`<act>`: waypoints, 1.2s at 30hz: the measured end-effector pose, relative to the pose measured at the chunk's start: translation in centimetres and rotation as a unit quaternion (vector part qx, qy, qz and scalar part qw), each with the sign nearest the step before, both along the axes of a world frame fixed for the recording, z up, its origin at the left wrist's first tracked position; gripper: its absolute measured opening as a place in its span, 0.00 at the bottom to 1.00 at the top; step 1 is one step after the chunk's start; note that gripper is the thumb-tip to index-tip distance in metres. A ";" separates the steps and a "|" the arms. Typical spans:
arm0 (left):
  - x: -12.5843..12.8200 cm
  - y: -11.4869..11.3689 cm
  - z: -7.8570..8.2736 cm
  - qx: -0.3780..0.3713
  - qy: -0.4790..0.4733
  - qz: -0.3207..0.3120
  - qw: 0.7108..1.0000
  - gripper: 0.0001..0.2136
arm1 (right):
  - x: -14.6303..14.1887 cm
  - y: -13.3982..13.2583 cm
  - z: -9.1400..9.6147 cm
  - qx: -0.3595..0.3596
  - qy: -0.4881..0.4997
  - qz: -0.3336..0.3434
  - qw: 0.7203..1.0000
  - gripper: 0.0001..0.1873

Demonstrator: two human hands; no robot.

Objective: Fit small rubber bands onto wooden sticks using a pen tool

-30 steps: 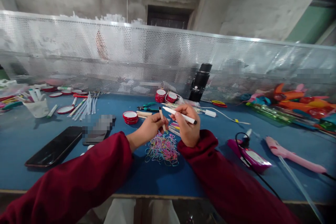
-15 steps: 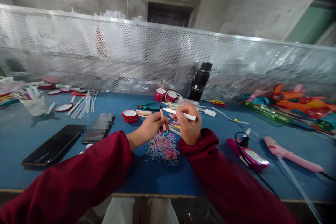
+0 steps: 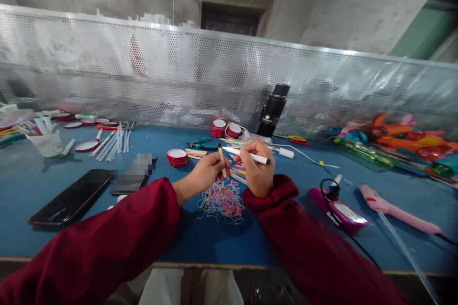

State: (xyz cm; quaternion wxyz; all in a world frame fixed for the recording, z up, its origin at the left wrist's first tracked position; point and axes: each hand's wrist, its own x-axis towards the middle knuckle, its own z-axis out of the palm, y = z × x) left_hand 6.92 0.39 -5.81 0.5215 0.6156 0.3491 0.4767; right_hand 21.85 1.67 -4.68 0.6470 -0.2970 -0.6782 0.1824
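Observation:
My left hand (image 3: 205, 171) pinches a flat wooden craft stick (image 3: 222, 159) that stands nearly upright and has a black top end. My right hand (image 3: 258, 169) is closed around a white marker (image 3: 250, 155) with a black end, its tip pointing left close to the top of the stick. Whether the tip touches the wood I cannot tell. Below both hands lies a heap of small colourful rubber bands (image 3: 222, 201). Just behind the hands are more wooden sticks (image 3: 196, 153) and a red-rimmed round stack (image 3: 177, 157) with a white top.
Two phones (image 3: 71, 198) lie to the left, near a white cup of markers (image 3: 46, 143). Teal-handled pliers (image 3: 202, 144) and a black bottle (image 3: 274, 110) are at the back. On the right are a purple device (image 3: 338, 210), a pink glue gun (image 3: 399, 210) and orange inflatables (image 3: 404, 140).

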 end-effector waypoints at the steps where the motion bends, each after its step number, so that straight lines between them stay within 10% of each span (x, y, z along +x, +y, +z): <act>1: 0.0 0.0 0.0 -0.001 -0.003 0.001 1.000 0.07 | 0.0 0.0 0.0 0.003 -0.001 0.003 1.000 0.08; 36: 0.0 -0.3 0.3 -0.006 0.002 0.007 1.000 0.07 | 0.1 -0.1 0.0 0.022 -0.017 -0.014 1.000 0.08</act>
